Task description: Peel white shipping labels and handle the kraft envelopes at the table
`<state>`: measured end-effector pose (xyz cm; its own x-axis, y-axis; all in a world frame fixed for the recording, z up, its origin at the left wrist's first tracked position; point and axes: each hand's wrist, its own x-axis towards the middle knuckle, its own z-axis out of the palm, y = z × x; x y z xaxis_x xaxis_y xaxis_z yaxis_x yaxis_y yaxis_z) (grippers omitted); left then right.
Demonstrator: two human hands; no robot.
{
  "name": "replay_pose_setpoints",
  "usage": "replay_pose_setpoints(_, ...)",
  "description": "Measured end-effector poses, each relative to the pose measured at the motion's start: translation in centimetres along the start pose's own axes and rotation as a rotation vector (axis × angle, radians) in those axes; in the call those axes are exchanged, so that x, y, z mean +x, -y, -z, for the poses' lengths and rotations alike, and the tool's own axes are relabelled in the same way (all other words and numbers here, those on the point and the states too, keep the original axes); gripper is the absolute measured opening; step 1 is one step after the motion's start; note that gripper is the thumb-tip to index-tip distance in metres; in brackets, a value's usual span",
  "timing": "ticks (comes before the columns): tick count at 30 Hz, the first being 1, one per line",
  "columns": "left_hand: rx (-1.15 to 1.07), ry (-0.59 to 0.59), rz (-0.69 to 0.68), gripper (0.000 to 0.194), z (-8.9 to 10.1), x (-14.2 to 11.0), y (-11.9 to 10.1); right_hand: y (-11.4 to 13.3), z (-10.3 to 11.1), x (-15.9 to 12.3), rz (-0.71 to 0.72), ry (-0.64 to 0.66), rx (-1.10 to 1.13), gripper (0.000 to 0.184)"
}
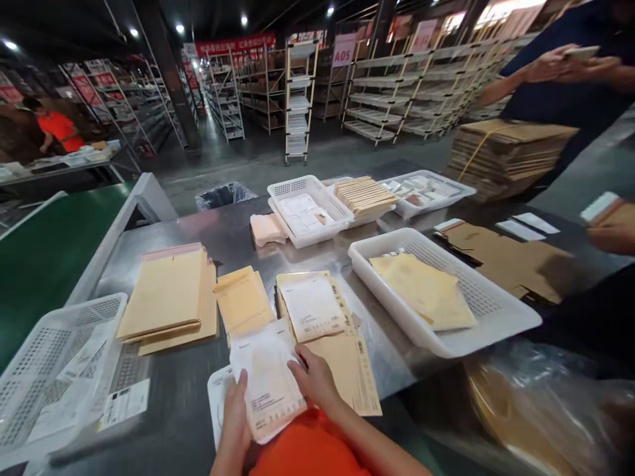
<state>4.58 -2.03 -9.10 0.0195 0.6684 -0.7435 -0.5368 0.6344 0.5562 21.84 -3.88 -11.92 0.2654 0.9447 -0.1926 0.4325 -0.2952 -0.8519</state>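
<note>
— What do the person's hands hold?

— Both grip one white packet [268, 387] low at the near edge of the table [223, 231]. The left hand [237, 423] clasps its left edge, thumb on top; the right hand [313, 380] grips the right edge, fingers spread over the front. The packet tilts slightly and bears small print near its lower half.

— What lies under it?

— A white sheet [218, 396] pokes out beneath, and tan envelopes [347, 370] fan out just beside the right hand. A second white packet [312, 307] rests on top of that pile, a little further off.

— And to the left?

— A small tan mailer [243, 301], then a stack of bigger ones [166, 297], then a white basket [54, 344] with labels and papers in it at the table's corner.

— To the right?

— A tray [496, 311] holding yellow envelopes [426, 291], with flat cardboard [516, 264] past it. Further back stand more trays [307, 205] — one carries a stack of tan envelopes.

— Anyone else?

— A person in dark clothes [560, 73] stands at the far right by a bundle of flat cartons [506, 155], both hands around a phone. Another, in orange [59, 129], is well apart at the left.
</note>
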Motion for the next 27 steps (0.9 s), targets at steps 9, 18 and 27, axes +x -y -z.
replay_pose_setpoints(9,0.017,0.159,-0.019,0.060,2.1,0.0,0.4,0.6,1.0,1.3,0.005,0.141,-0.039,0.007)
replay_pose_setpoints(18,-0.036,0.075,-0.021,0.054,3.5,0.9,0.5,1.2,2.6,2.2,-0.156,-0.112,0.261,0.022)
replay_pose_setpoints(27,-0.010,0.125,-0.003,0.066,2.9,1.2,1.1,2.3,-1.8,1.5,-0.078,0.123,0.347,0.017)
